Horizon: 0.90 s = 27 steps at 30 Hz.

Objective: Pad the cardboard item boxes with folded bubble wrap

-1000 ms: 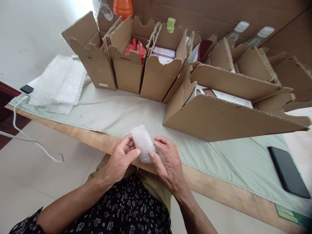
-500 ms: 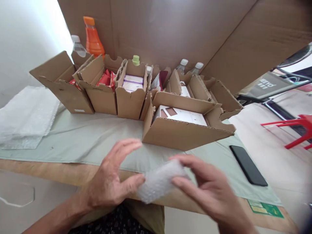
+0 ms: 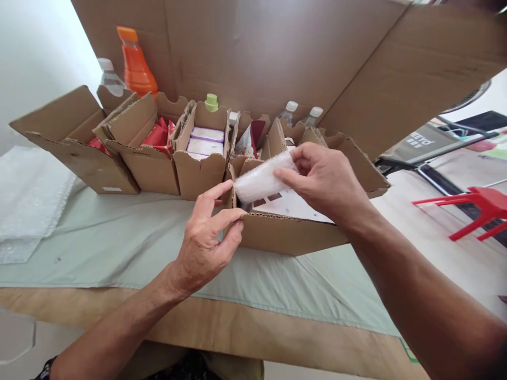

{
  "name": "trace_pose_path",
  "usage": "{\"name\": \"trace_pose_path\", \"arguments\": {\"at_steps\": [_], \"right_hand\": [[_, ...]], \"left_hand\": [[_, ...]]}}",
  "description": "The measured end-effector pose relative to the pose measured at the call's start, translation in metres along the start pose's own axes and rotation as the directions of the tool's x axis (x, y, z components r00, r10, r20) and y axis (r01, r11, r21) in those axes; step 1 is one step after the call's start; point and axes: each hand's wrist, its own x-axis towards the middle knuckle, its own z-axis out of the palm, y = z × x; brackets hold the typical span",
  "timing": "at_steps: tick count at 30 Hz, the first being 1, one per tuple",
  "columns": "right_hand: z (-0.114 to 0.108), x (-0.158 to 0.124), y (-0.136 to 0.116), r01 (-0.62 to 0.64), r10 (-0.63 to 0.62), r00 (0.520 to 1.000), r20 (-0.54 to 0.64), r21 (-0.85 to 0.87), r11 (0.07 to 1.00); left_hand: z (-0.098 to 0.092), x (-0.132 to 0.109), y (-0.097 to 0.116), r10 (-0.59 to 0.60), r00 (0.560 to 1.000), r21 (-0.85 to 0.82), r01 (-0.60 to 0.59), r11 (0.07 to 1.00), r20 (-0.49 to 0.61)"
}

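Observation:
Pinched in my right hand [image 3: 322, 177] is a small bubble-wrapped roll [image 3: 263, 177], tilted over the front cardboard box [image 3: 293, 232]. What the wrap encloses cannot be made out. White cartons [image 3: 295, 205] with brown patches lie inside that box, partly under the roll. My left hand [image 3: 209, 227] grips the box's left corner, its thumb and fingers at the cut edge. The index fingertip is close to the roll's left end; whether they touch is unclear.
Behind stand more open cardboard boxes [image 3: 154, 171] holding red packets [image 3: 158, 134] and purple-white packs [image 3: 204, 141]. An orange bottle [image 3: 137, 66] and clear bottles rise at the back. Bubble wrap sheets [image 3: 34, 195] lie left; a red stool [image 3: 475, 206] is right.
My right hand has carried the bubble-wrapped roll forward and up, from above the table's front edge to over the box. My left hand has left the roll and moved to the box corner.

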Motion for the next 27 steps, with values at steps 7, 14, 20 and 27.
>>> {"name": "trace_pose_path", "arguments": {"at_steps": [7,14,20,27], "right_hand": [[0.003,0.015,-0.042,0.113,-0.048,0.983,0.179,-0.374,0.921],[0.015,0.02,-0.054,0.078,0.025,0.959,0.281,-0.35,0.933],[0.012,0.005,-0.048,0.136,0.007,0.927,0.375,-0.354,0.925],[0.02,0.016,-0.046,0.221,-0.011,0.826,0.564,-0.305,0.926]], "left_hand": [[0.006,0.0,-0.001,-0.028,1.0,-0.072,0.027,0.997,-0.012],[0.011,-0.004,-0.005,-0.027,0.999,-0.103,0.024,0.994,-0.03],[0.014,-0.006,-0.007,0.006,0.998,-0.12,-0.014,0.993,-0.064],[0.015,-0.009,-0.008,0.016,0.998,-0.119,-0.024,0.993,-0.065]]}}
